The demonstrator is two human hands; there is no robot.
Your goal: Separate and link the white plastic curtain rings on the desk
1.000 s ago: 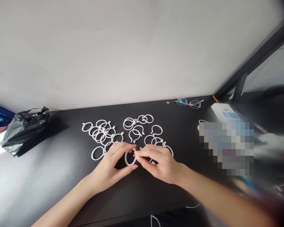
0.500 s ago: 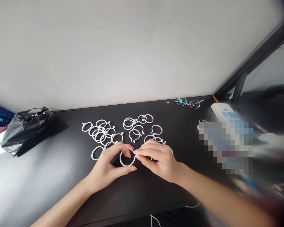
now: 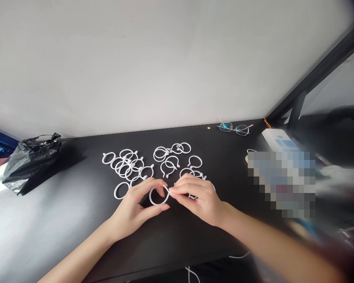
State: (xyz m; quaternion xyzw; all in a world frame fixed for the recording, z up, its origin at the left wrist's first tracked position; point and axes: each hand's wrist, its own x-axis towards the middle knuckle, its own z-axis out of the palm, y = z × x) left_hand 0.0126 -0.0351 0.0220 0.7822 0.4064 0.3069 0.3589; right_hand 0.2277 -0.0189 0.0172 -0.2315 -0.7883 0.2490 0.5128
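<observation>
A white curtain ring [image 3: 151, 200] is held up over the front of the table between my two hands. My left hand [image 3: 137, 206] curves around it, with the forefinger at its top and the thumb at its lower edge. The fingertips of my right hand [image 3: 196, 196] pinch the ring's right side, where its ends meet; the fingers cover most of the joint. Behind my left hand lies a cluster of closed rings [image 3: 124, 170]. Several rings with a gap, such as one open ring [image 3: 201, 161], lie behind and beside my right hand, which partly hides some.
The black table [image 3: 171, 243] runs back to a pale wall [image 3: 165, 70]. A black plastic bag [image 3: 32, 163] stands at the left, eyeglasses [image 3: 234, 128] lie at the back right, and a white box [image 3: 279, 137] is at the right beside a blurred-out patch.
The held ring has tilted slightly and its joint is now more covered by my right fingertips. Both hands stay in nearly the same place.
</observation>
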